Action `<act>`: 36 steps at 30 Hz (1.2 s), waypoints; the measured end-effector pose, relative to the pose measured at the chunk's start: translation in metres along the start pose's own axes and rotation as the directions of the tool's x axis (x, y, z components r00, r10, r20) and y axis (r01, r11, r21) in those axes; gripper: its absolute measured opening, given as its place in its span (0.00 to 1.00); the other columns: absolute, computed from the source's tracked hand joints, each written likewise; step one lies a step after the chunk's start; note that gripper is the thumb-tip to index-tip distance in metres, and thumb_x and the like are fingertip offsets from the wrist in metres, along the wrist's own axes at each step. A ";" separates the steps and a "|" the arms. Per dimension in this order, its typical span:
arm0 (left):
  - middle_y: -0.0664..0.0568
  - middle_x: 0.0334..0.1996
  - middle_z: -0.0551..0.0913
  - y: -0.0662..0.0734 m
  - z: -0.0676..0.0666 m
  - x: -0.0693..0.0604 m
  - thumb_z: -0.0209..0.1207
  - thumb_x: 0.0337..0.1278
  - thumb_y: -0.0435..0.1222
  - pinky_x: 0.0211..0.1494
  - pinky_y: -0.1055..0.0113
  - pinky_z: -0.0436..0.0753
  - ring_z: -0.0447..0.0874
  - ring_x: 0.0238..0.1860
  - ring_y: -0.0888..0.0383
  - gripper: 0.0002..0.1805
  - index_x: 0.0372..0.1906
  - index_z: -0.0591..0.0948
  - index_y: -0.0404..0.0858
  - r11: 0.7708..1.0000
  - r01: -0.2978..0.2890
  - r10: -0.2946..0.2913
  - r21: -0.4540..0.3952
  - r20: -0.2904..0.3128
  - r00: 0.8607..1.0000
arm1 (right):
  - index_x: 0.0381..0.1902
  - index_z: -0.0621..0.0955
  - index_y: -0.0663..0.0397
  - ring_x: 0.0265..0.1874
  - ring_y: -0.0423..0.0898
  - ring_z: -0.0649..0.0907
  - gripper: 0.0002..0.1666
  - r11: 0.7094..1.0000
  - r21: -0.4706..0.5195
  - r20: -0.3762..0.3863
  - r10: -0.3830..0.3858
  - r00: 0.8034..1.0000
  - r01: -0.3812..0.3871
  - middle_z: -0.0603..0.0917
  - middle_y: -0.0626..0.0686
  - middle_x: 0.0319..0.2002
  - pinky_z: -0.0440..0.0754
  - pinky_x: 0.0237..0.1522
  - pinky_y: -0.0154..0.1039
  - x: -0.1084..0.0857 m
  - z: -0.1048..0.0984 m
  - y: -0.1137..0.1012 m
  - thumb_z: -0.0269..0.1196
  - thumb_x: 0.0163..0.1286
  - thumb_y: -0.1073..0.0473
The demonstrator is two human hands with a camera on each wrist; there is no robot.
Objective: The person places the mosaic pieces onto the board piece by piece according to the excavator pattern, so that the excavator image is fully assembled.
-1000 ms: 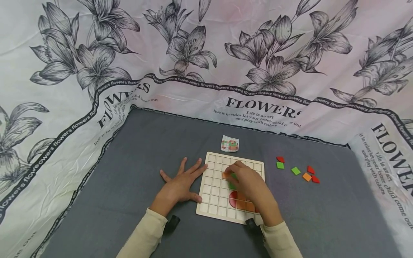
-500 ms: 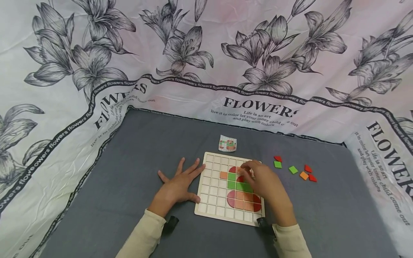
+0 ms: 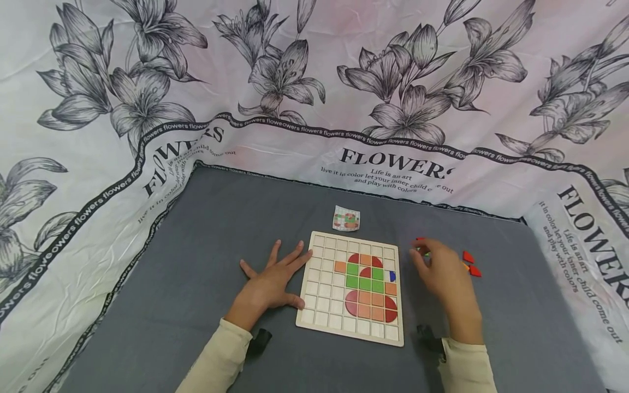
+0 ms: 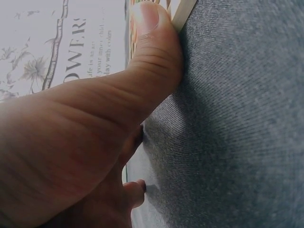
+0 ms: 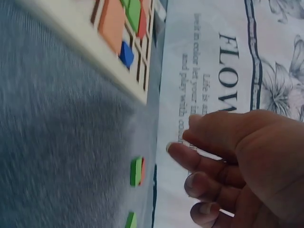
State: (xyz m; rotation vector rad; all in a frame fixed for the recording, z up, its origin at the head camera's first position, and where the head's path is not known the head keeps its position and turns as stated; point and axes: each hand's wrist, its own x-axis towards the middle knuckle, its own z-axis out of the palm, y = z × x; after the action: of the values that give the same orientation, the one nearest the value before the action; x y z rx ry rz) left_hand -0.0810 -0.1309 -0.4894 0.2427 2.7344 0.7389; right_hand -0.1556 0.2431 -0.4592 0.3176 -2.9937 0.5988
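A wooden grid board [image 3: 326,291] lies on the grey cloth, with red, orange and green tiles in its right half. One orange tile [image 3: 340,267] sits apart from that group, and a small blue piece [image 3: 392,276] is near the right edge. My left hand [image 3: 269,284] rests spread on the cloth, its thumb and a fingertip at the board's left edge. To the right of the board my right hand [image 3: 444,273] hovers over loose pieces, fingers loosely bent and nothing between them. In the right wrist view a green tile [image 5: 136,172] lies below the fingertips, a red piece behind it.
A small patterned card [image 3: 346,218] lies beyond the board. Two red pieces [image 3: 468,256] show right of my right hand, with an orange tile mostly hidden by it. A flower-printed cloth [image 3: 295,147] rises behind and at both sides.
My right hand has moved off the board and rightward to the loose pieces, uncovering the tiles and the blue piece. The left hand stays at the board's edge.
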 end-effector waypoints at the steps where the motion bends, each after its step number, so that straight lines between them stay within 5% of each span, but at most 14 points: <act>1: 0.62 0.86 0.50 0.000 0.000 0.000 0.82 0.40 0.52 0.58 0.07 0.27 0.29 0.86 0.40 0.65 0.86 0.58 0.62 1.000 -0.001 0.001 0.000 -0.001 1.000 | 0.59 0.84 0.59 0.33 0.51 0.81 0.19 1.000 -0.008 -0.013 0.014 1.000 -0.014 0.87 0.60 0.47 0.77 0.27 0.42 0.000 -0.002 0.003 0.67 0.76 0.56; 6: 0.61 0.86 0.51 0.000 0.000 0.000 0.82 0.40 0.52 0.58 0.07 0.28 0.30 0.86 0.40 0.65 0.85 0.59 0.61 1.000 -0.009 0.009 0.001 -0.008 1.000 | 0.58 0.84 0.63 0.37 0.58 0.85 0.19 0.996 -0.040 -0.063 0.074 0.995 -0.076 0.86 0.63 0.47 0.79 0.24 0.49 -0.001 -0.003 0.014 0.67 0.75 0.57; 11: 0.61 0.86 0.50 0.000 -0.001 -0.001 0.82 0.40 0.51 0.57 0.07 0.27 0.30 0.86 0.39 0.64 0.85 0.59 0.61 1.000 -0.011 0.011 -0.011 -0.004 1.000 | 0.60 0.82 0.67 0.47 0.66 0.84 0.24 0.988 -0.056 -0.022 0.140 0.990 -0.141 0.84 0.69 0.52 0.84 0.39 0.63 0.003 0.004 0.022 0.67 0.74 0.56; 17: 0.62 0.86 0.50 -0.001 -0.001 0.000 0.81 0.41 0.53 0.58 0.07 0.27 0.29 0.86 0.40 0.64 0.86 0.58 0.62 1.000 -0.008 0.008 -0.004 0.003 1.000 | 0.63 0.79 0.70 0.50 0.69 0.82 0.30 0.974 -0.087 0.039 0.212 0.977 -0.208 0.78 0.73 0.57 0.82 0.48 0.68 0.007 0.017 0.028 0.68 0.74 0.52; 25: 0.61 0.86 0.50 0.000 -0.001 -0.001 0.81 0.42 0.52 0.58 0.08 0.27 0.30 0.86 0.40 0.64 0.86 0.58 0.61 1.000 -0.016 0.016 -0.011 0.008 1.000 | 0.61 0.81 0.67 0.50 0.67 0.81 0.27 0.977 -0.093 0.041 0.199 0.979 -0.194 0.76 0.72 0.58 0.82 0.45 0.66 0.015 0.028 0.026 0.69 0.75 0.52; 36: 0.61 0.86 0.49 -0.001 -0.001 0.000 0.82 0.41 0.52 0.58 0.07 0.27 0.29 0.86 0.40 0.65 0.86 0.57 0.61 1.000 -0.005 0.005 -0.008 0.016 1.000 | 0.52 0.85 0.70 0.40 0.58 0.82 0.25 0.982 -0.081 0.117 0.181 0.976 -0.173 0.83 0.68 0.48 0.84 0.36 0.56 0.020 0.022 0.017 0.71 0.68 0.53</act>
State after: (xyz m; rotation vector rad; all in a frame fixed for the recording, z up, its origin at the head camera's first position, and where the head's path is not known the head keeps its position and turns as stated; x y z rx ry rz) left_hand -0.0816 -0.1322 -0.4889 0.2530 2.7158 0.7458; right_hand -0.1796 0.2463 -0.4838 0.0860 -3.1775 0.5021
